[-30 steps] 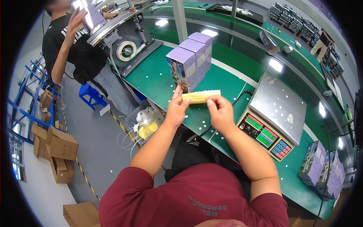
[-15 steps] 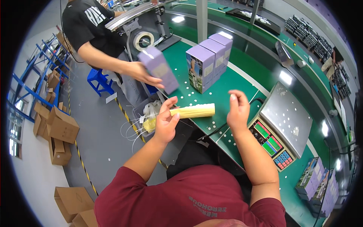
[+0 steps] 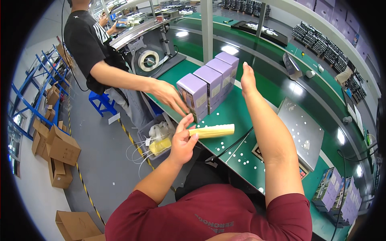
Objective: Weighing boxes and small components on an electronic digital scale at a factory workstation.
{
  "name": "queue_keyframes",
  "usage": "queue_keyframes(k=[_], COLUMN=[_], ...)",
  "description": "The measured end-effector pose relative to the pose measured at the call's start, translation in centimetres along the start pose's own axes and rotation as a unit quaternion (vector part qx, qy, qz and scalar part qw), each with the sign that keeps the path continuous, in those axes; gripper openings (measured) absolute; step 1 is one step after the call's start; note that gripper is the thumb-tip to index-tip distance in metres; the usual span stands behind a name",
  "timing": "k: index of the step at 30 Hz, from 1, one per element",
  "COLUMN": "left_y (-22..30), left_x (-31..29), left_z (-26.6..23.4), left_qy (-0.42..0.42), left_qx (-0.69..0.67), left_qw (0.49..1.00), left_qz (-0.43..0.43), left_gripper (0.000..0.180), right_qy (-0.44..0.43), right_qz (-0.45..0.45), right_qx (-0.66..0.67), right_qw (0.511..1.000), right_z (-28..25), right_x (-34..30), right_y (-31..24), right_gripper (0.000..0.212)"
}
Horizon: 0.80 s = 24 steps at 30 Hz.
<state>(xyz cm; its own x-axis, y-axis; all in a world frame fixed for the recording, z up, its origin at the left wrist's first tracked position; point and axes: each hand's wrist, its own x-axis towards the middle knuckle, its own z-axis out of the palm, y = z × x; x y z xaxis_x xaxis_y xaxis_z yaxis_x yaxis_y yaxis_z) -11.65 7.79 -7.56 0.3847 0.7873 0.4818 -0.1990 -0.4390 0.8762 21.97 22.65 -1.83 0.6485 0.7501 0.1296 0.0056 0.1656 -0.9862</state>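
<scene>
Your left hand pinches a yellow strip by the near edge of the bench; your right hand, spread flat and empty, is near the purple boxes.

And over at far left, blue shelving rises above brown cartons, with a blue stool to their right! Upper left, a pale tape roll stands on edge.

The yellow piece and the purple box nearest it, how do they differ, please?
The yellow piece is slim; the purple box is bulkier. The yellow piece is held sideways in the left hand, while the purple box stands upright on the green table. The yellow piece shows no picture; the purple box has one printed on a side.
</scene>
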Motion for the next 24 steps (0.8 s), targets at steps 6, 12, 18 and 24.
queue_keyframes(k=[6, 12, 18, 24], left_y=[-1.4, -2.8, 1.7, 6.4], left_x=[1.9, 4.5, 8.0, 12.3], left_z=[0.7, -0.1, 2.1, 10.2], left_qy=[0.053, 0.069, -0.057, -0.243], left_qx=[0.013, -0.039, -0.137, -0.141], left_qw=[0.998, 0.992, 0.988, 0.959], left_qz=[-0.032, -0.095, -0.036, 0.041], left_gripper=[0.024, 0.033, 0.031, 0.029], right_qy=[-0.163, -0.233, -0.105, 0.139], right_qz=[0.071, 0.037, -0.199, -0.247], right_qx=[0.025, -0.148, -0.305, -0.375], right_qw=[0.984, 0.960, 0.926, 0.883], right_z=[0.5, -3.7, -13.6, -26.3], right_x=[1.2, 0.9, -7.6, -18.9], right_y=[0.3, -0.5, -11.4, -19.4], right_gripper=[0.083, 0.075, 0.057, 0.045])
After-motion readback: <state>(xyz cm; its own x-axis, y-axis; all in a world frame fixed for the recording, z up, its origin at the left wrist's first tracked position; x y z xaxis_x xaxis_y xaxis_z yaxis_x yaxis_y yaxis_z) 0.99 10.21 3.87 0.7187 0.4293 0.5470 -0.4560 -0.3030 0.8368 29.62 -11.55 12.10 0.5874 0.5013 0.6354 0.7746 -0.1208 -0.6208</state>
